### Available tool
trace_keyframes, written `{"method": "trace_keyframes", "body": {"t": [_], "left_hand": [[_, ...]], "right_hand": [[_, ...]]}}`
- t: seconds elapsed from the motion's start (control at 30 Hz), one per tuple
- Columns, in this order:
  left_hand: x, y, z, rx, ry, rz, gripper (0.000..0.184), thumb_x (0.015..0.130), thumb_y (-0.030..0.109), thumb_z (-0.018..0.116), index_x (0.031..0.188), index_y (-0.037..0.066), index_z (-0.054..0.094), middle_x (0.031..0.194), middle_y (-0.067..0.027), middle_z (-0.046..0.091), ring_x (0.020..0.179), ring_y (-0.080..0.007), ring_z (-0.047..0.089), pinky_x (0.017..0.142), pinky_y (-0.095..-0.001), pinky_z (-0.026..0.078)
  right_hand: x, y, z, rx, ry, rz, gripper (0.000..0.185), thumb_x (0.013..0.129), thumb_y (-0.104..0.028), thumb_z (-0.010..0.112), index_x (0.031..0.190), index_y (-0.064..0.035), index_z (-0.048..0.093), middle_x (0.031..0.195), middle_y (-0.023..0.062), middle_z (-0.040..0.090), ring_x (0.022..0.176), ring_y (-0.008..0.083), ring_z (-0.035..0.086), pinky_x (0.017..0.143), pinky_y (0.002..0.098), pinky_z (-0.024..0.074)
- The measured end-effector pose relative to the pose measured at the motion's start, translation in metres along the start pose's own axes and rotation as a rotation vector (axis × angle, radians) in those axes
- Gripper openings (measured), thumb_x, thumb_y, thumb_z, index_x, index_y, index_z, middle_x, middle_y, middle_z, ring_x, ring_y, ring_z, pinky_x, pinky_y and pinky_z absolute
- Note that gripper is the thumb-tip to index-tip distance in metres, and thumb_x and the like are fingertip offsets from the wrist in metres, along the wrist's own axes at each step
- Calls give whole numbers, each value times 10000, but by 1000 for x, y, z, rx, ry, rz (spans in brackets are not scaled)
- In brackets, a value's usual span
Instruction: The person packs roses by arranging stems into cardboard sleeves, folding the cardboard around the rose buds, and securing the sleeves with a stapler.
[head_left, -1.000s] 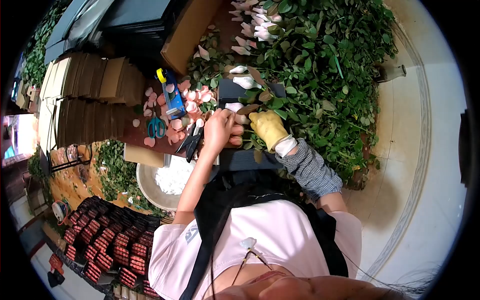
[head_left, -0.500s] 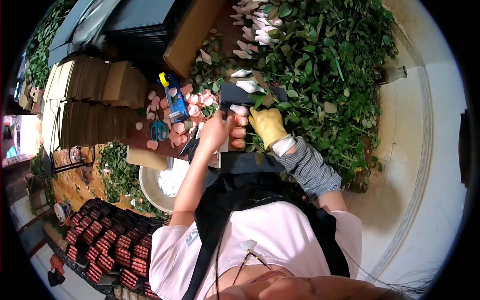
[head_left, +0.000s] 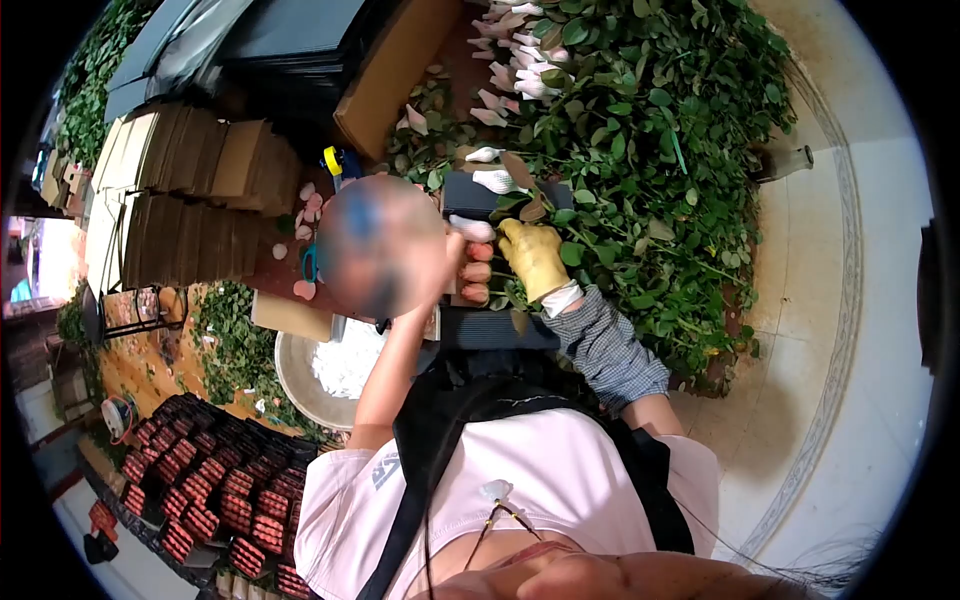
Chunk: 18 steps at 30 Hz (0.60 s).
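Head view shows the person's two hands at a bench covered with rose stems. Left hand (head_left: 446, 268), bare, is partly covered by a round blurred patch; its visible edge lies just beside the roses, and whether its fingers are apart, together or clamped on anything cannot be told. Right hand (head_left: 533, 258), in a yellow glove, has its fingers curled in at the stem side of the roses; whether they grip a stem cannot be determined. Between the hands, three peach-pink roses (head_left: 476, 272) lie in a column, heads toward the left hand. Directly beyond them lies a bud in a pale sleeve (head_left: 472, 229); farther on, a white net-sleeved bud (head_left: 497, 181) rests at a dark corrugated board (head_left: 468, 197). Leafy stems (head_left: 640, 200) are heaped beyond the glove. Teal scissors (head_left: 308, 264) show partly at the edge of the blur, among loose petals (head_left: 313, 206). A round basin (head_left: 291, 378) near the left forearm contains white pieces (head_left: 345, 365), too small to identify.
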<state>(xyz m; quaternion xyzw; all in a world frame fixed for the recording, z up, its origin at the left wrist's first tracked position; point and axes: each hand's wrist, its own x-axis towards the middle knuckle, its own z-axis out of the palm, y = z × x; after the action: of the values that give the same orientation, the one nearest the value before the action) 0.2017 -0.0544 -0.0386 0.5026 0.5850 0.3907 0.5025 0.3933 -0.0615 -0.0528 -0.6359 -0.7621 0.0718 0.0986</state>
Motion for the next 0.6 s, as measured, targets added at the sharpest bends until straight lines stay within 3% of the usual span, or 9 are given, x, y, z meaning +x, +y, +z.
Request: {"method": "trace_keyframes", "body": {"t": [0.03,0.1,0.17,0.23,0.27,0.3,0.37,0.47,0.6], "left_hand": [[14,-53,-6,114,147,259,174,901,103,581,907,-26,698,715,-27,677,585,-139,592,552,-307,480],[13,-29,-53,-143,328,-7,157,911,87,575,839,-31,650,658,33,596,595,-112,537,568,-281,456],[9,1,-96,-211,353,25,131,915,54,566,819,-27,604,739,6,603,700,-126,561,658,-280,463],[10,6,-99,145,392,435,93,913,23,562,842,-34,579,889,-40,616,829,-128,568,740,-270,458],[7,4,-97,142,262,388,88,913,27,580,859,-43,579,1007,-79,606,901,-137,561,773,-277,457],[5,-5,-89,112,177,360,116,924,47,585,832,-22,568,926,-53,600,846,-112,549,729,-257,446],[2,-12,-79,68,-12,-80,159,932,77,604,796,13,550,865,-25,579,799,-78,515,683,-235,426],[5,-14,-51,69,67,221,148,919,92,629,896,36,495,824,-8,514,764,-77,461,682,-229,409],[20,-15,-40,220,6,360,117,947,101,605,983,-7,577,867,-72,613,765,-155,582,747,-300,487]], "right_hand": [[-2,-1,3,89,65,15,116,828,-185,692,881,-91,650,719,126,681,663,332,675,605,446,533],[-2,-10,-11,38,11,50,114,841,-184,687,861,-80,646,713,131,674,638,338,666,582,441,532],[-4,-10,-17,65,13,35,158,862,-220,681,941,-84,667,748,124,689,676,330,675,612,439,538],[-6,-12,-29,181,95,-70,230,882,-253,680,1046,-92,675,812,118,711,719,326,685,651,434,543],[-2,-29,-58,238,-11,-5,295,893,-272,680,1133,-100,668,868,130,721,771,321,694,692,429,544],[0,-38,-67,263,99,-26,319,923,-312,655,1150,-88,658,792,118,717,713,315,696,687,423,548],[4,-45,-78,214,127,58,319,924,-307,652,1158,-89,650,785,123,716,707,313,696,681,418,553],[5,-24,-59,91,55,305,329,916,-329,637,1172,-124,661,938,156,728,852,333,701,758,432,548],[16,-33,-94,135,323,244,336,882,-246,701,1183,-102,659,925,153,717,840,355,674,781,441,534]]}}
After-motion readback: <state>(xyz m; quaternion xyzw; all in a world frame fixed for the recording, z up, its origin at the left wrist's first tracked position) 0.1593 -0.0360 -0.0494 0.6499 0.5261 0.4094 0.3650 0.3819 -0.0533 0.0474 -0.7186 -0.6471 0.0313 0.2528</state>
